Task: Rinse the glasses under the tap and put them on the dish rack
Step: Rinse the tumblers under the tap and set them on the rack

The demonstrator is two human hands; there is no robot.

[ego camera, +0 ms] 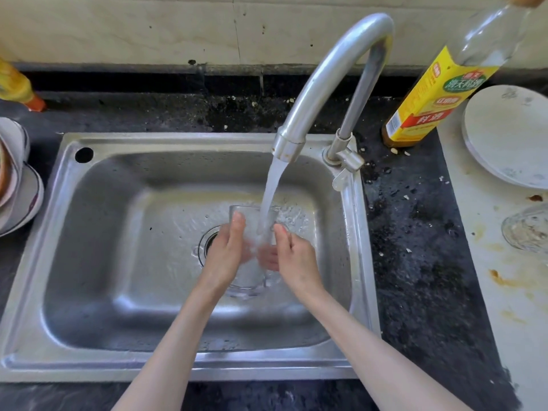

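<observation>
**Glass under running tap**

Stacked bowls [17, 185] at left edge. Over the sink [98, 185]: left hand [226, 253] and right hand [292, 256] both grip a clear glass [252, 221], fingers curled round it, the tap [335, 75] stream pouring in. Right: yellow-labelled bottle [430, 99], white plate [507, 134].

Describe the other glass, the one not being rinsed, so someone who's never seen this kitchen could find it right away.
Start at the steel sink and go right, across the dark speckled counter to the pale stained board. The glass sits there at the picture's right edge, nearer the viewer than the white plates. Unlike those, it is clear, and it looks smeared inside.
</observation>
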